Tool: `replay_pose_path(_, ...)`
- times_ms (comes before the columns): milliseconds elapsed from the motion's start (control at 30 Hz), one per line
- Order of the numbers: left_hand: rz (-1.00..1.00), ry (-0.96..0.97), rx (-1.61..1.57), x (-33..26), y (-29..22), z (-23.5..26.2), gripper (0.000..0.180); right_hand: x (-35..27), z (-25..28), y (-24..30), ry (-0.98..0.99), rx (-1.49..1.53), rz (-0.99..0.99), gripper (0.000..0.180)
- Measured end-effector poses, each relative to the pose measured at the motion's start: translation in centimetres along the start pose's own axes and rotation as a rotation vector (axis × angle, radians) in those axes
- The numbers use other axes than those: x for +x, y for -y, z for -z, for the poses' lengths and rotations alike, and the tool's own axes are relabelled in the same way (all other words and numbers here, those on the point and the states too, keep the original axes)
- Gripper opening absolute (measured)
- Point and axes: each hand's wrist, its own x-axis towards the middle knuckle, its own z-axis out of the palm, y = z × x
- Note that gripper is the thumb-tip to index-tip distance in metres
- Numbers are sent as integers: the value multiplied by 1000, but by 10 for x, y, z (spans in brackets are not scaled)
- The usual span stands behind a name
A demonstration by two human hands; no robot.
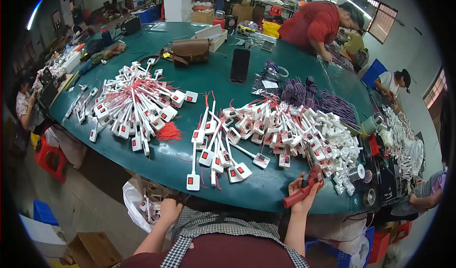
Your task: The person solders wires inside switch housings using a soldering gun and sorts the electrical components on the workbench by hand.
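Note:
My right hand is wrapped round a red pistol-shaped hand tool at the table's near edge. Low at the near left, my left hand is beside an open white plastic bag with white parts in it; its fingers are mostly hidden, so I cannot tell their grip. On the table between my hands lies a small group of white square-headed pieces with long stems, red switches and red wires. A larger fanned pile of the same kind lies at the left, and a heaped pile of white parts at the right.
Beyond the piles on the green table lie a brown bag, a black phone and purple cable bundles. A wire spool stands at the right edge. A person in red leans over the far side; red stools stand about.

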Motion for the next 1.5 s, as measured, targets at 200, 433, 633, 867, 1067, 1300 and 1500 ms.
replay_pose_path(200, -432, -471, -28, 14, -41, -19, 32, -1, 3, -2, 48, -73, -58, 63)
replay_pose_path(433, -452, -377, 82, 78, -15, -83, 30, 4, 7, 3, 15, -39, 163, 62)
replay_pose_path(633, -586, -146, -88, 5, -32, 10, 35, 13, 2, 2, 96, 74, 78, 59)
replay_pose_path(867, -262, 248, -222, -18, -36, 151, 31, 1, 9, 3, 155, 26, 66, 64)
replay_pose_path(1067, -601, -365, -289, 5, -104, 139, 90, 4, 14, 7, 122, -95, 10, 71)
replay_pose_path(1300, -454, -451, -481, 71, -154, 106, 80, -13, 10, 7, 119, 35, 28, 65)
replay_pose_path(1500, -376, -597, -76, 85, -170, 142, 64, -24, 22, 18, 65, 104, 43, 66)
